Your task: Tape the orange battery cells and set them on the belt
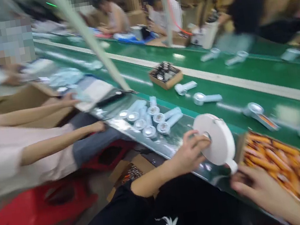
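A white round roll (216, 140), tilted on edge, sits at the front ledge with a short white strip (233, 166) hanging from its lower side. My left hand (191, 151) has its fingers on the roll's face at the hub and appears to hold it. Just below the strip, my right hand (252, 183) is curled, with its fingertips partly hidden and blurred. Whether it pinches the strip's end, I cannot make out. Left of the roll, several pale blue handheld pieces with round heads (149, 130) lie on the metal ledge (139, 136).
A cardboard box of orange parts (280, 164) stands by my right hand. On the green belt (161, 97) are a small box of dark parts (165, 75) and more pale blue pieces (207, 98). A co-worker's arms (66, 138) reach in from the left, beside red stools (41, 215).
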A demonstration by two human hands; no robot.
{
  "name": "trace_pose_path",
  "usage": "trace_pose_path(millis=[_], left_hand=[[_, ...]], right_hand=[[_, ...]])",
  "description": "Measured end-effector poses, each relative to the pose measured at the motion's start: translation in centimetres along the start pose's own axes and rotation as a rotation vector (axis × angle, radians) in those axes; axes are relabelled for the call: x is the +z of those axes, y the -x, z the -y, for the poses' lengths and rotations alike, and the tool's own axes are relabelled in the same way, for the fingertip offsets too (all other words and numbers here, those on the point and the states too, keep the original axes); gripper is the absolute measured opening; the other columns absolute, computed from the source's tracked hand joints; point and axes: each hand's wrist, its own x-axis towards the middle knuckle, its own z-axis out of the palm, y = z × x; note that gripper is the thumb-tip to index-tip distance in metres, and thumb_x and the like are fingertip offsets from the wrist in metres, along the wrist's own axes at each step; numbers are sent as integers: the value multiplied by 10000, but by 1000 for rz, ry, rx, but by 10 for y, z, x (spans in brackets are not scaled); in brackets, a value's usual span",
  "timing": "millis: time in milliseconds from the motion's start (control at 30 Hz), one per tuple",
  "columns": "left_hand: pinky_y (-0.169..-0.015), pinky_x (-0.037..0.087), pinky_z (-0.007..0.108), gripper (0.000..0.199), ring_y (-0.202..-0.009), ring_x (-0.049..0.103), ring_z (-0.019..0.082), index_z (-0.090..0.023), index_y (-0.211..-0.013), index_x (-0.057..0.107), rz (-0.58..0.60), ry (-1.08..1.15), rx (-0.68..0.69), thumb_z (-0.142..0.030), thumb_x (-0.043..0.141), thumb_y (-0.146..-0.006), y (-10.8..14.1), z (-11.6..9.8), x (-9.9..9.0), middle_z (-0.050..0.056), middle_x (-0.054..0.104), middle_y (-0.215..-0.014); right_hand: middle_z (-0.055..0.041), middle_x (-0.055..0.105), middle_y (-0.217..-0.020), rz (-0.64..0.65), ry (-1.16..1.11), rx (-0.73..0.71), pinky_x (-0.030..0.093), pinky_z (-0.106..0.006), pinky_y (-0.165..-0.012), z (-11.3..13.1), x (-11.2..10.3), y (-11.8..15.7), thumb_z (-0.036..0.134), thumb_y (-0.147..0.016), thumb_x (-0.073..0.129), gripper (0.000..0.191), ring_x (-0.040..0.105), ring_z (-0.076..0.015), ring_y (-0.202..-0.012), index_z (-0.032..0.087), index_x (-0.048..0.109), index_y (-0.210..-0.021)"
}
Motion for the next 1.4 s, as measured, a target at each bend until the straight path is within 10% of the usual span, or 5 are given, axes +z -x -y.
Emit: trace_pose_path(millis=[333,567,733,1100,1400], left_hand=[[-905,698,392,567,-1375,586,314,-275,-1474,561,-116,384,-204,-261,751,-939,10,3,23,129,587,-1425],[-934,705,422,620,-1428,564,336,-306,-1544,535,-55,428,-203,-263,730,-956,21,-5,30,138,580,-1454],[-1099,621,560,683,-1418,571,345,-304,-1574,505,-35,365,-143,-212,733,-936,21,-12,34,140,610,-1431],[-1117,542,601,677,-1400,484,377,-265,-1520,514,-24,226,20,-160,739,-890,16,-14,35,149,634,-1317],[-1164,515,580,720,-1393,501,360,-311,-1542,585,92,95,195,-44,691,-882,8,-26,19,102,723,-1266]], right_hand=[[-56,764,-735,470,383,225,439,-291,-592,19,56,18,518,-1004,778,346,725,-225,-658,196,828,-887],[-156,792,-1136,-201,754,374,527,-394,-947,-11,-9,4,305,-1139,509,308,724,-312,-1063,159,771,-1205],[-235,752,-1227,-242,865,455,517,-477,-1043,-57,-24,-4,235,-1090,543,311,692,-367,-1133,85,716,-1301],[-68,803,-886,-981,423,-148,647,-428,-792,-22,-33,44,583,-1040,681,339,781,-270,-826,253,760,-1023],[-9,801,-732,-850,502,9,557,-265,-587,10,-19,59,751,-900,780,511,733,-173,-582,242,809,-909]])
